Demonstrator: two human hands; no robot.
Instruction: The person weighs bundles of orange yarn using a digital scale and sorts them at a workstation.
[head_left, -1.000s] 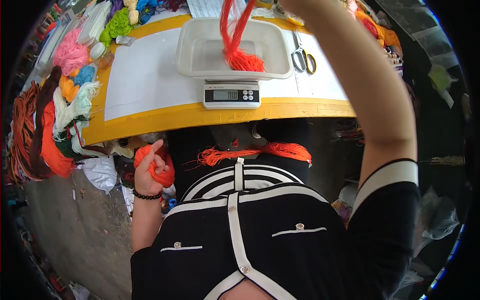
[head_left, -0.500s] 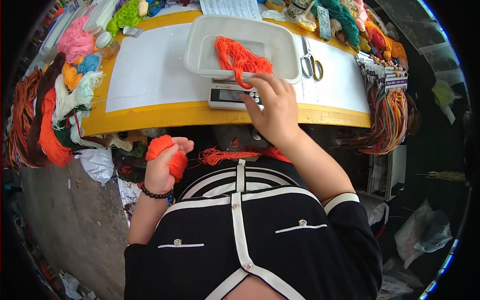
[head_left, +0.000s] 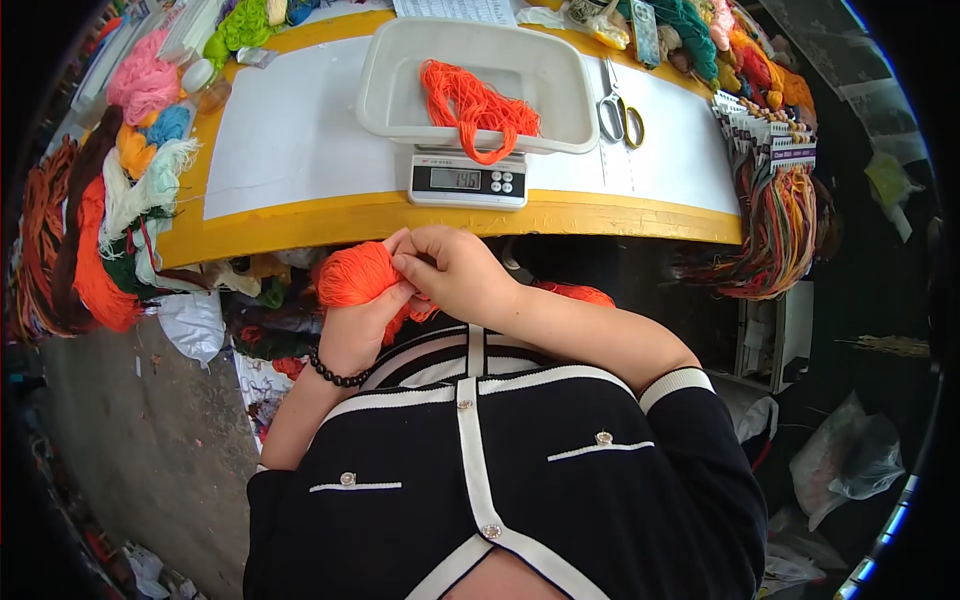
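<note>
My left hand [head_left: 370, 322] is closed round a ball of orange yarn [head_left: 356, 274] just below the table's front edge. Beside it, my right hand [head_left: 452, 268] pinches with thumb and forefinger at the ball's right side; what lies between those fingertips is too small to make out. More orange strands hang under the hands and lie on the lap. On the table, a loose orange skein [head_left: 480, 110] rests in a white plastic tub [head_left: 375, 100], one loop hanging over its front rim. The tub stands on a digital scale [head_left: 468, 180] with a lit display.
Scissors [head_left: 620, 115] lie right of the tub on white paper [head_left: 280, 140]. Colored yarn hanks [head_left: 150, 80] crowd the table's left end. Thread sample cards [head_left: 765, 150] with hanging strands cover the right edge. A plastic bag [head_left: 845, 460] sits on the floor at right.
My right hand has left the skein at the tub's rim and come down to the yarn ball. My left hand has moved slightly up and right with the ball.
</note>
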